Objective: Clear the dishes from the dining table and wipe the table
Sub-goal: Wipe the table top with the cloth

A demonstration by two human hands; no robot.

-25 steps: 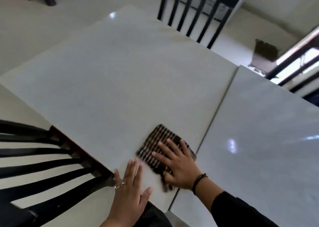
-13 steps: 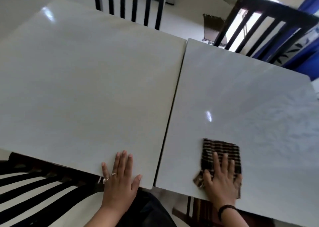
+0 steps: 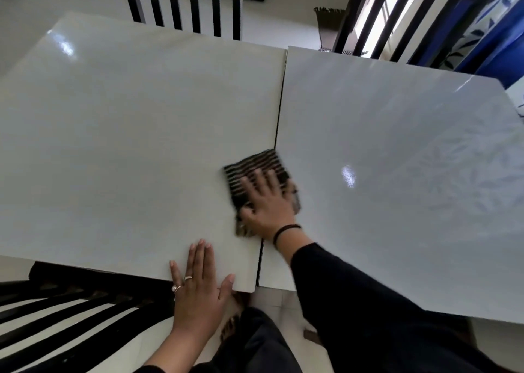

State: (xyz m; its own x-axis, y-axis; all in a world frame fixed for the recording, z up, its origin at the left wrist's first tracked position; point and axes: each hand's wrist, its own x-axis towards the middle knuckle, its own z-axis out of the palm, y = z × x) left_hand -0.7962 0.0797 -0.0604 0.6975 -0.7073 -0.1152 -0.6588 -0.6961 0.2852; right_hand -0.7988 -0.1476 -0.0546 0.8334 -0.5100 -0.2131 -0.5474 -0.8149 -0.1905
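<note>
Both hands lie flat on the dining table [image 3: 113, 145]. At the near edge of its left panel the left hand [image 3: 198, 284] rests with straight, closed fingers, two rings showing, holding nothing. Just to its right and farther in, the right hand [image 3: 266, 202] presses spread fingers onto the dark striped cloth [image 3: 255, 164], which lies across the seam [image 3: 279, 117] between the two glossy panels, mostly on the left one. A black band [image 3: 286, 228] circles that wrist. Dark slatted chairs stand near left [image 3: 71, 316], far [image 3: 184, 3] and far right [image 3: 397, 9].
</note>
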